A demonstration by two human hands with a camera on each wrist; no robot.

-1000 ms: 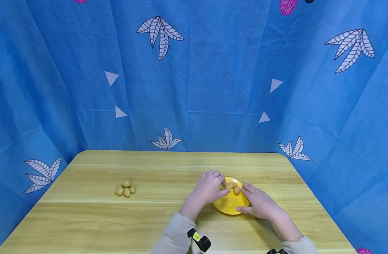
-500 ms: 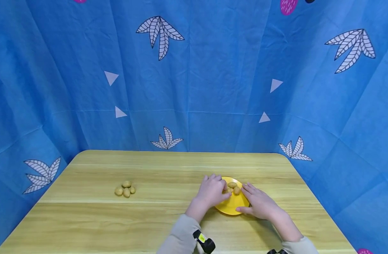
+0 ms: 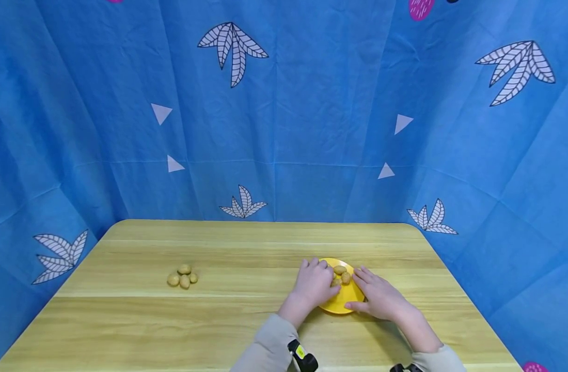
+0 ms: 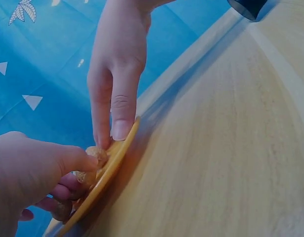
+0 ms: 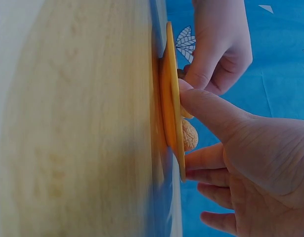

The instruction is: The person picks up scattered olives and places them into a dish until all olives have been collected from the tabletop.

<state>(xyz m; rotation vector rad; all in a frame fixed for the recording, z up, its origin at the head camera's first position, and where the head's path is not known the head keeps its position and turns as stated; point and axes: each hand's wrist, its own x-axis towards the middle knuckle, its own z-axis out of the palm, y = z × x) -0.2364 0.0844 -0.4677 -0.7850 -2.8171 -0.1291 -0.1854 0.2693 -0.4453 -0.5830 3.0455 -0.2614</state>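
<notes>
A round yellow plate (image 3: 341, 304) lies on the table with several tan walnuts (image 3: 340, 269) grouped on its far half. My left hand (image 3: 313, 283) reaches over the plate's left side. Its thumb and bent fingers pinch a walnut (image 4: 85, 177) low over the plate, partly hidden by the fingers. On the right, my right hand (image 3: 379, 297) rests against the plate's rim with thumb and fingers spread and fairly straight. In the right wrist view, a wrinkled walnut (image 5: 190, 135) sits on the plate between the right thumb and fingers.
Several more walnuts (image 3: 185, 282) lie in a small cluster on the left of the wooden table (image 3: 126, 325). A blue patterned curtain (image 3: 284, 129) hangs behind the table and along its sides. Each wrist wears a black device (image 3: 304, 357).
My left hand has shifted right and a little toward me, further over the plate, and its fingers have drawn in around the walnut. The right hand and plate stay almost in place.
</notes>
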